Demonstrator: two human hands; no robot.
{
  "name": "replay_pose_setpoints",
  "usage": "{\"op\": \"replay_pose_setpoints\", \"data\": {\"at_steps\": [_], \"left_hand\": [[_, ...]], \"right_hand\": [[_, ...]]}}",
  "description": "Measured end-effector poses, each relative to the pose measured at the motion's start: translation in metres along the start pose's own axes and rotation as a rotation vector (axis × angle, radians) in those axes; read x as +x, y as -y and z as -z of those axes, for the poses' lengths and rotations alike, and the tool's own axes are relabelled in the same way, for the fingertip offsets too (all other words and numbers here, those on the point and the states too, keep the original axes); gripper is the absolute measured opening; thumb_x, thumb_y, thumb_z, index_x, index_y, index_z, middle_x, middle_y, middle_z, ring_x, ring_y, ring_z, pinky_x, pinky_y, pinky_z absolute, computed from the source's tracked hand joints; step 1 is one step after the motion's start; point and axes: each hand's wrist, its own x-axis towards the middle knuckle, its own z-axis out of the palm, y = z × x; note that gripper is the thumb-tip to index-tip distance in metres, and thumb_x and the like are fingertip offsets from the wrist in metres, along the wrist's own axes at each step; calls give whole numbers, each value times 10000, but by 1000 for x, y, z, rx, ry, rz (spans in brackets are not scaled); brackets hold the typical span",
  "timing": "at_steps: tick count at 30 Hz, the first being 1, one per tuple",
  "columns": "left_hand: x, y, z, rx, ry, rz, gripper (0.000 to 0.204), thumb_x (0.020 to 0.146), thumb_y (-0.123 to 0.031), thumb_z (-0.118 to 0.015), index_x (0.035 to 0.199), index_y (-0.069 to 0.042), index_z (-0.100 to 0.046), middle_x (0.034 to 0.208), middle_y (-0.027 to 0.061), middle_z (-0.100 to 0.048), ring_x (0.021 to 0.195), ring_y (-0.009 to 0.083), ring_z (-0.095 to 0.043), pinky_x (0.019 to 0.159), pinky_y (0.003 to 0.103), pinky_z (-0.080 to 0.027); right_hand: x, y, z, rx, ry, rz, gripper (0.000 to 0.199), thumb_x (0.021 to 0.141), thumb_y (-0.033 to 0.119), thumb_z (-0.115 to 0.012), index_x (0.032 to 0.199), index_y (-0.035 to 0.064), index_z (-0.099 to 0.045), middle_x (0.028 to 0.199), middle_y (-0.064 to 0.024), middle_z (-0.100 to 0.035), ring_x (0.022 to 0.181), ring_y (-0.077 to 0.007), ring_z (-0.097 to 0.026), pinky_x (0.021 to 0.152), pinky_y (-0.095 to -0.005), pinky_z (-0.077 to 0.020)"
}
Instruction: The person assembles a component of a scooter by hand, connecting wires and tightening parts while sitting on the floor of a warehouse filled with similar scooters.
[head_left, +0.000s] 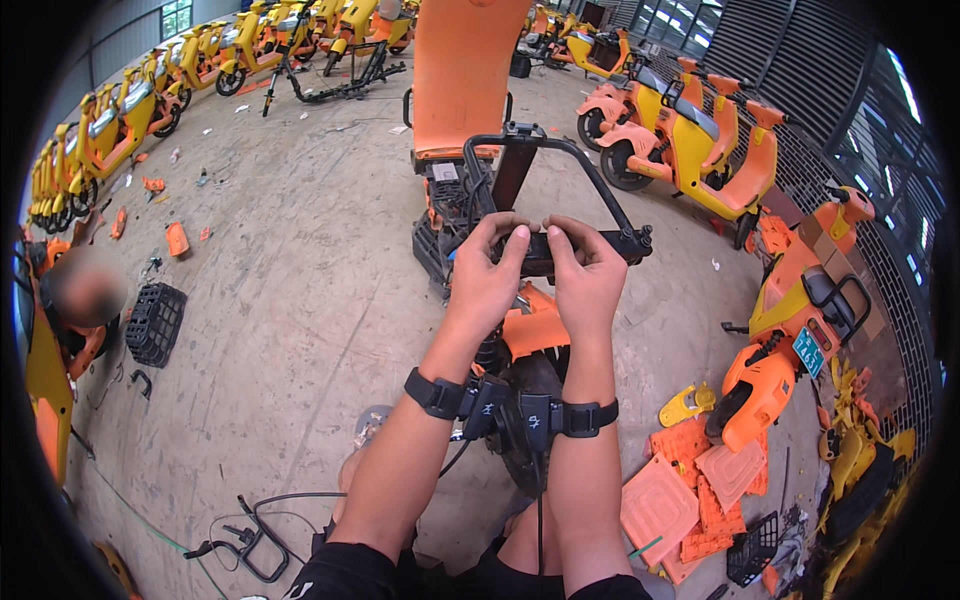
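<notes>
In front of me stands a partly stripped scooter with an orange body panel and a bent black tube rack. Both my hands meet at a black bar-shaped part at the near end of the rack. My left hand curls its fingers over the left of it, thumb on the near side. Close beside it, my right hand grips the right portion the same way. The fingertips are partly hidden behind the part. Below hang an orange fender piece and a black wheel.
Yellow and orange scooters stand at the right and in rows at the left. Orange panels lie by my right leg. A black basket rests on the floor near another person. A black tube frame lies lower left.
</notes>
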Motion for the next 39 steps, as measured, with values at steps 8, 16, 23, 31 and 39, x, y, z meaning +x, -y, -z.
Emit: {"op": "replay_pose_setpoints", "data": {"at_steps": [8,16,23,31,39], "left_hand": [[-2,-1,-1,26,-2,-32,196,1008,-101,-571,1153,29,-594,1121,109,-690,1066,144,-629,960,288,-481],[0,-3,1,29,6,12,189,1011,-96,-560,1145,30,-604,1110,99,-693,1038,131,-628,939,280,-486],[-1,-5,-2,2,-32,13,185,983,-135,-596,1085,11,-649,1026,94,-710,962,139,-649,861,295,-512],[0,-1,-1,41,-15,0,202,997,-127,-584,1119,24,-639,1058,91,-706,970,126,-633,881,280,-497],[0,0,-1,-19,-41,-5,229,985,-164,-610,1102,29,-651,1021,103,-710,928,135,-639,847,290,-511]], "right_hand": [[0,-2,1,1,6,14,194,900,111,-706,1053,0,-750,728,0,-671,547,-30,-445,514,-220,-383],[0,-1,-1,12,3,6,190,901,110,-702,1049,2,-752,748,2,-681,550,-27,-436,520,-216,-381],[1,-4,-1,4,-13,14,189,896,114,-703,1044,9,-755,747,-7,-684,548,-33,-428,521,-221,-376],[-1,-4,-1,5,-30,1,187,892,113,-706,1040,10,-757,735,-5,-684,541,-30,-429,513,-218,-368],[-1,-3,-3,-2,-34,-13,185,889,111,-708,1039,15,-759,719,-4,-681,531,-31,-437,507,-222,-373]]}}
